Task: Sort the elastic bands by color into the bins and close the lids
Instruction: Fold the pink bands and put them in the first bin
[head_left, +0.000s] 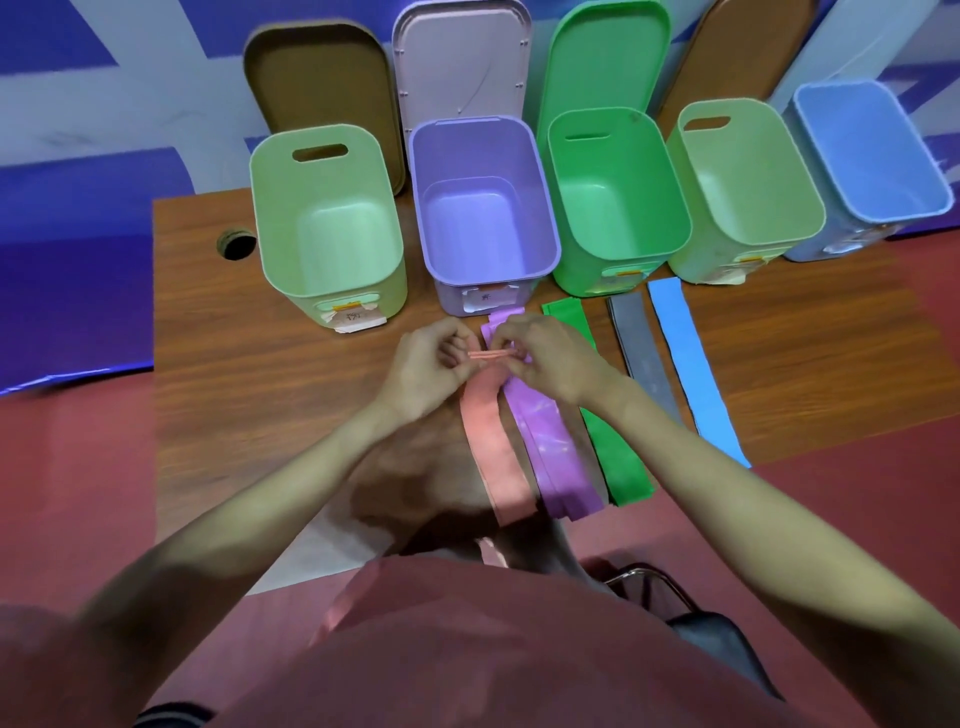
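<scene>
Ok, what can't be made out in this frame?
Head view:
- Bin labels: too small to read.
- Far end of the pink band: hidden by both hands' fingers.
- Purple band and green band: partly under the right arm.
</scene>
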